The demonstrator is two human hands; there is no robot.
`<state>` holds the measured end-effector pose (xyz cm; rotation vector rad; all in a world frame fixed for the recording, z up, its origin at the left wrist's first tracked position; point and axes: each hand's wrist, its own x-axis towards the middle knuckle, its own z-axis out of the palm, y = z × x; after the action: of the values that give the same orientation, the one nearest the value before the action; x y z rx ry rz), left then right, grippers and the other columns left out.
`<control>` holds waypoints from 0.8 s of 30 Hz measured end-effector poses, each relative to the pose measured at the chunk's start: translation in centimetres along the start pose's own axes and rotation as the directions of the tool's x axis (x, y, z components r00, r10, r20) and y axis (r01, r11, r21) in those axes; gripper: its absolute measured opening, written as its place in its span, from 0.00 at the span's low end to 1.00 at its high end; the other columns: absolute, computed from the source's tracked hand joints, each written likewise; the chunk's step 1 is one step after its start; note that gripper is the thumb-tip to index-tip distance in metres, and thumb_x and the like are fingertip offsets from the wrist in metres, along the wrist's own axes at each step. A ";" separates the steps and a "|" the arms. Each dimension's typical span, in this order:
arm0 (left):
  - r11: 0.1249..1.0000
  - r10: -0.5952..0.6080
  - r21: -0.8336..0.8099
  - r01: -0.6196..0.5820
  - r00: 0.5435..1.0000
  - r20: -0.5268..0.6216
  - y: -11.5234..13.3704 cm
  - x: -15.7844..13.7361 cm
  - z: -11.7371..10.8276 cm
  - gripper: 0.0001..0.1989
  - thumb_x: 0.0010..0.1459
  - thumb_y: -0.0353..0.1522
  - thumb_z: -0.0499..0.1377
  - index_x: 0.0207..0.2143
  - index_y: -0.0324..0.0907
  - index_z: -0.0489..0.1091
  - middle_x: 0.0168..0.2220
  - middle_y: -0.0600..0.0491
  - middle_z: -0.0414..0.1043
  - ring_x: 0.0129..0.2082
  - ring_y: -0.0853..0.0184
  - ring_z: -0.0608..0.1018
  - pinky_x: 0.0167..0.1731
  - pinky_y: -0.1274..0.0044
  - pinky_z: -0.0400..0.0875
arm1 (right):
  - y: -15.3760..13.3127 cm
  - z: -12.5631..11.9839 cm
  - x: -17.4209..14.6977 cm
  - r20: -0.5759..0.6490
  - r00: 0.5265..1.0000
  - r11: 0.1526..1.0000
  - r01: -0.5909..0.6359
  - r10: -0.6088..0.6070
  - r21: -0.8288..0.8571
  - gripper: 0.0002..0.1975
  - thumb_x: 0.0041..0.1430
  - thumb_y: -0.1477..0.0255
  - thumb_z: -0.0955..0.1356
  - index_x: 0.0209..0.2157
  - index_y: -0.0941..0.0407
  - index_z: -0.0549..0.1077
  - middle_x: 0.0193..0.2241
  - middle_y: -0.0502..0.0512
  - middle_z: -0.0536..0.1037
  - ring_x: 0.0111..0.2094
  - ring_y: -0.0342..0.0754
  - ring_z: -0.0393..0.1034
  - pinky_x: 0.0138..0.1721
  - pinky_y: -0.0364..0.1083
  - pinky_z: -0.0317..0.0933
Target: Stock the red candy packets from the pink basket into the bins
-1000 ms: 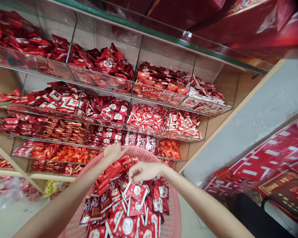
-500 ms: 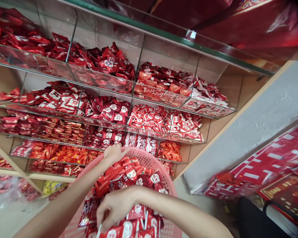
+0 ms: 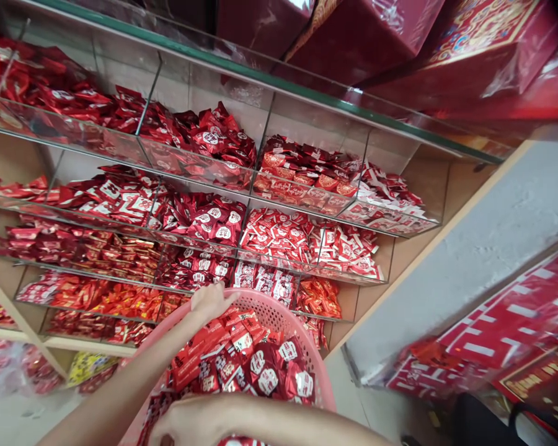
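Observation:
A pink perforated plastic basket (image 3: 323, 378) is heaped with red and dark red snack packets (image 3: 265, 365), many with white labels. Its far rim is gripped by my left hand (image 3: 211, 301), the thumb lying along the edge towards the right. My right hand (image 3: 190, 421) is low over the near part of the heap, with curled fingers. The bottom edge of the view cuts off its fingertips, so what lies between them is hidden.
Ahead stands a wooden shelf unit with clear-fronted compartments (image 3: 195, 164) of red packets. A glass shelf edge (image 3: 307, 93) carries large dark red boxes (image 3: 363, 43) above. A grey wall (image 3: 474, 279) and red packaging (image 3: 493, 334) are on the right. Yellow packets (image 3: 90, 367) sit low left.
My right hand has moved down and left over the packets, uncovering more dark red ones. My left hand stays on the rim. The view has tilted slightly upward, showing more of the boxes above.

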<state>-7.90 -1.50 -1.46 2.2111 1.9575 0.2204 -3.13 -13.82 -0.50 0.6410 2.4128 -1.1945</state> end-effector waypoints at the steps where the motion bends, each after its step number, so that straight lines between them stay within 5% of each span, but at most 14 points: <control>1: 1.000 0.004 -0.001 -0.004 1.000 0.000 0.0 0.0 0.0 0.36 0.51 0.56 0.40 0.44 0.37 0.67 0.37 0.40 0.74 0.39 0.52 0.75 0.38 0.68 0.68 | 0.1 -0.3 -0.8 -0.062 0.998 1.000 0.027 -0.028 -0.005 0.08 0.43 0.72 0.71 0.28 0.57 0.70 0.26 0.43 0.72 0.29 0.39 0.67 0.29 0.35 0.57; 5: 1.000 -0.011 -0.012 0.011 1.000 0.002 0.0 -0.1 -0.1 0.33 0.52 0.54 0.42 0.44 0.37 0.67 0.37 0.40 0.74 0.40 0.53 0.75 0.38 0.70 0.68 | 0.8 -3.0 -5.7 -0.373 0.927 0.992 0.084 -0.045 0.089 0.10 0.48 0.68 0.69 0.32 0.57 0.71 0.27 0.47 0.73 0.27 0.39 0.67 0.28 0.37 0.58; 9: 1.000 -0.025 -0.018 0.025 0.999 0.029 0.0 0.0 0.1 0.29 0.51 0.51 0.47 0.42 0.38 0.68 0.37 0.40 0.74 0.39 0.54 0.75 0.37 0.70 0.68 | 2.1 -7.4 -10.6 -0.640 0.767 0.967 0.131 0.041 0.219 0.06 0.48 0.72 0.69 0.30 0.59 0.73 0.24 0.48 0.73 0.25 0.39 0.65 0.27 0.39 0.58; 13: 0.999 -0.021 -0.026 0.020 1.000 -0.011 0.1 0.0 0.4 0.31 0.51 0.53 0.45 0.42 0.38 0.68 0.36 0.40 0.75 0.39 0.53 0.76 0.37 0.69 0.68 | 5.0 -12.0 -13.2 -0.865 0.492 0.987 0.060 0.099 0.148 0.04 0.49 0.72 0.68 0.26 0.59 0.72 0.23 0.49 0.74 0.26 0.41 0.66 0.29 0.41 0.59; 18: 0.999 -0.003 -0.036 0.002 1.000 -0.031 -0.2 0.0 0.7 0.32 0.52 0.54 0.43 0.43 0.38 0.68 0.34 0.40 0.75 0.38 0.54 0.76 0.36 0.69 0.68 | 8.3 -16.4 -13.5 -0.995 0.068 0.961 -0.272 0.074 0.053 0.02 0.50 0.72 0.67 0.28 0.56 0.71 0.25 0.51 0.75 0.28 0.45 0.68 0.32 0.43 0.58; 20: 0.999 -0.008 -0.033 0.006 0.999 -0.038 -0.5 -0.1 0.7 0.33 0.52 0.54 0.43 0.44 0.38 0.67 0.34 0.40 0.75 0.38 0.54 0.76 0.36 0.69 0.68 | 8.9 -17.4 -13.0 -0.998 -0.015 0.923 -0.379 0.065 0.066 0.04 0.50 0.72 0.66 0.30 0.55 0.71 0.27 0.52 0.76 0.31 0.47 0.69 0.33 0.44 0.58; 24: 0.999 -0.026 -0.034 0.025 0.998 -0.050 -1.2 -0.3 0.9 0.33 0.53 0.54 0.42 0.43 0.36 0.68 0.35 0.39 0.75 0.39 0.53 0.76 0.36 0.69 0.69 | 9.4 -19.1 -11.6 -0.992 -0.079 0.910 -0.398 0.095 0.119 0.05 0.50 0.70 0.66 0.31 0.54 0.71 0.29 0.53 0.77 0.33 0.48 0.70 0.33 0.44 0.58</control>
<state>-8.90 -1.65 -2.63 2.1793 1.9916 0.3066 9.21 4.02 10.32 2.5151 3.0152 0.0138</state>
